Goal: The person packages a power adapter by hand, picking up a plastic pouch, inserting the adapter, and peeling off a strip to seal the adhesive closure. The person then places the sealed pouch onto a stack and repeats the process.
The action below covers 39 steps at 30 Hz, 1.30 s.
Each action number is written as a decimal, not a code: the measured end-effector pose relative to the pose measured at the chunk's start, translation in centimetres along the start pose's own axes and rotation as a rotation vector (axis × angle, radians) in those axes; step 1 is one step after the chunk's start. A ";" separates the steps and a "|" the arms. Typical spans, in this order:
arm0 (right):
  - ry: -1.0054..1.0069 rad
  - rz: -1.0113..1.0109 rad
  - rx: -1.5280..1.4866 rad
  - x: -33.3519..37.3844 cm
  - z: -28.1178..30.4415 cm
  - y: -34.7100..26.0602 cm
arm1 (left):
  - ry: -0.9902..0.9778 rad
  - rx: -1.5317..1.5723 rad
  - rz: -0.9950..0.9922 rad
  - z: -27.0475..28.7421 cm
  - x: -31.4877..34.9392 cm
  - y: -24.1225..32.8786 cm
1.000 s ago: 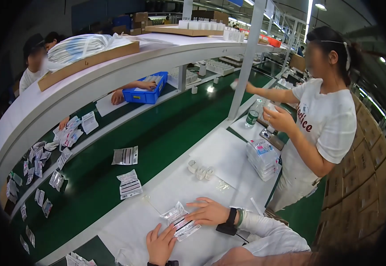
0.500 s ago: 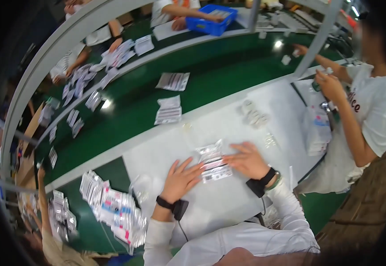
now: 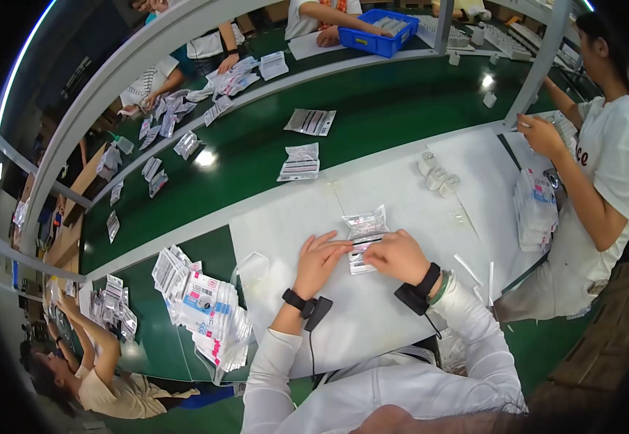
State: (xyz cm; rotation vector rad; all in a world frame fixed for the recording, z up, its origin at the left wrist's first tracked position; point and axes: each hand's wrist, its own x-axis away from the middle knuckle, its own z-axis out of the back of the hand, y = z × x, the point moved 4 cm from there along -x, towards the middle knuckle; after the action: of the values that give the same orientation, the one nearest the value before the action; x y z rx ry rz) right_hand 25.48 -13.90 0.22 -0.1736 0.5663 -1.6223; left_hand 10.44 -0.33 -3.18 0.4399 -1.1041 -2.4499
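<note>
A silver foil pouch (image 3: pixel 366 223) with dark printed stripes lies on the white work surface in front of me. My left hand (image 3: pixel 320 262) reaches it from the left, fingers stretched out and their tips resting on its left part. On the other side, my right hand (image 3: pixel 401 259) is closed, with bent fingers pressed together at the pouch's right edge. Its fingertips are partly hidden. Both wrists wear black bands with small black boxes and cables. To the left of my left hand sits a pile of similar printed pouches (image 3: pixel 210 304).
Beyond the white sheet (image 3: pixel 293 217) runs a green belt (image 3: pixel 235 170) carrying several pouches. White round parts (image 3: pixel 437 176) lie at the right back. A stack of pouches (image 3: pixel 535 210) stands near a co-worker at right. Other people work across the belt, beside a blue crate (image 3: pixel 378 32).
My right hand's fingers have gone from spread to curled at the pouch's edge. My left fingers have drawn closer together over it. The whole view has shifted slightly.
</note>
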 end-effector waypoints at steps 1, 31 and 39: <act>-0.125 -0.038 0.017 0.3 -0.8 -0.3 | 0.001 -0.037 -0.016 -0.2 0.1 0.3; 0.368 -0.653 -0.410 19.2 11.1 4.1 | 0.030 -0.230 -0.127 -0.3 0.7 1.1; 0.474 -0.306 0.163 14.8 13.0 1.6 | 0.017 -0.195 -0.133 -0.3 0.3 2.2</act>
State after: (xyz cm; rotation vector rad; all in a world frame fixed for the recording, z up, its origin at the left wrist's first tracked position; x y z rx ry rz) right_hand 30.36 -31.61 7.56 0.2661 0.7907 -2.0150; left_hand 10.86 -1.92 -1.71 0.4855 -0.8420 -2.6333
